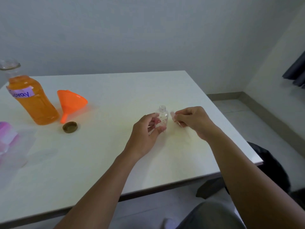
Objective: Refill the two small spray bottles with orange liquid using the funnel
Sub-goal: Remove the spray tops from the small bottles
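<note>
Currently you are gripping the small spray bottle (162,115) with your left hand (146,129), thumb and fingers curling round its lower body. The bottle is standing upright near the middle of the table (115,162), toward the right side. Its neck is open and pointing up. Its wall is clear, with small specks or a print showing on it, and no orange is showing inside. Whether its base is touching the tabletop cannot be told, since your fingers are covering it.

Your right hand (194,121) is hovering just beside the bottle on its right, not touching it. Its fingertips are pinching a small pale pink piece, which appears to be the spray top (173,117). This piece is blurred, so its detail is not readable.

Well apart, at the far left of the table, the large bottle (34,103) of orange liquid is standing with its mouth uncovered. It is filled almost to the shoulder and is carrying a handwritten label (21,93) reading "spray". The orange funnel (71,103) is lying on its side just to the right of that bottle, with its spout pointing down toward you. A brown cap (70,127) is lying open side up just in front of the funnel spout.

At the left edge, a pink item (6,134) is sitting on clear plastic; it is too blurred to identify.
</note>
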